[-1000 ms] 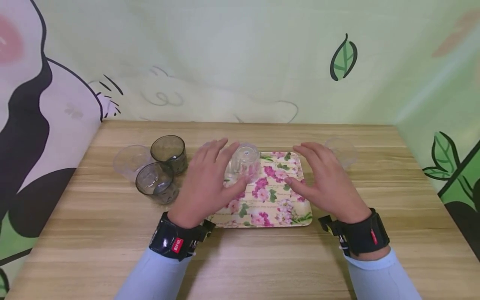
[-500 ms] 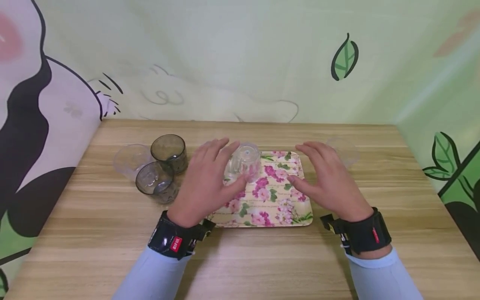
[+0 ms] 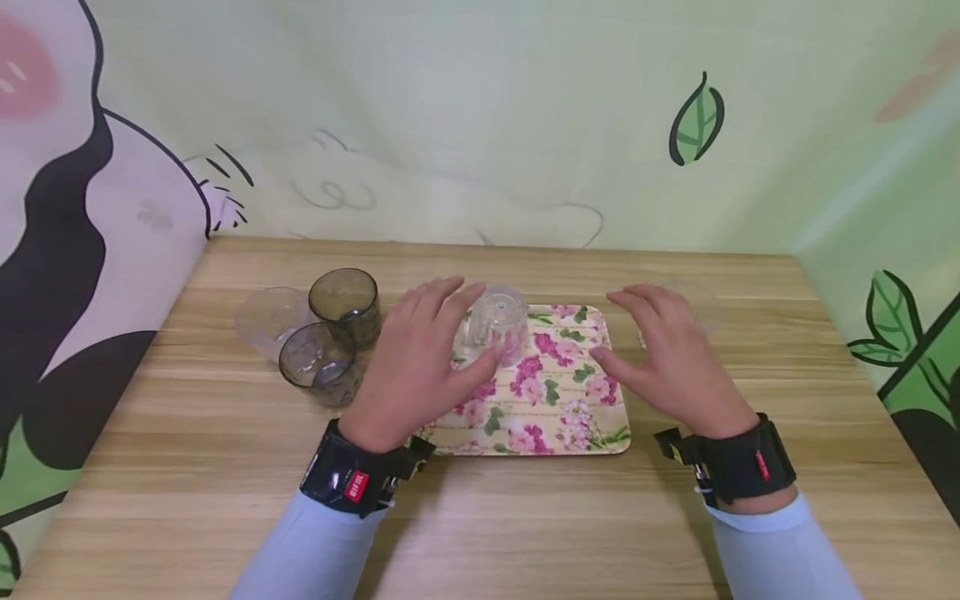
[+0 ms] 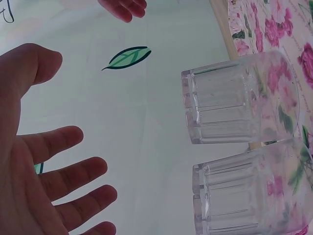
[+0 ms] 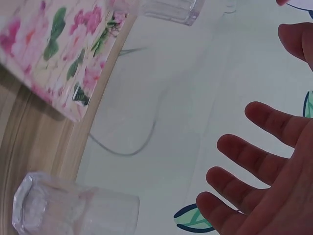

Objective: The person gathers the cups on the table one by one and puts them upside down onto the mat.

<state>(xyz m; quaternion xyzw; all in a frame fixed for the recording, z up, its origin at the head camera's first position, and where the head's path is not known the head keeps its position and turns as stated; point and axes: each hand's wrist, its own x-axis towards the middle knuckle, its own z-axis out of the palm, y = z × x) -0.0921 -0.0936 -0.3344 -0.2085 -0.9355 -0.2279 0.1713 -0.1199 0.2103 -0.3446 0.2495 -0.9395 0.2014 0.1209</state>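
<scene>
Hovering mid-frame and right, the left hand [image 3: 420, 367] and right hand [image 3: 681, 367] stay empty, fingers wide; 2 clear glasses [image 4: 222, 103] stand inverted on the floral tray [image 3: 558, 421], probably steadier rim-down.

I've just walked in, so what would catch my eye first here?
Probably the pink-flowered tray in the middle of the table, with two clear glasses upside down on it. The left hand and right hand hover empty near its two sides, fingers spread. Two dark glasses stand close together on the left.
</scene>
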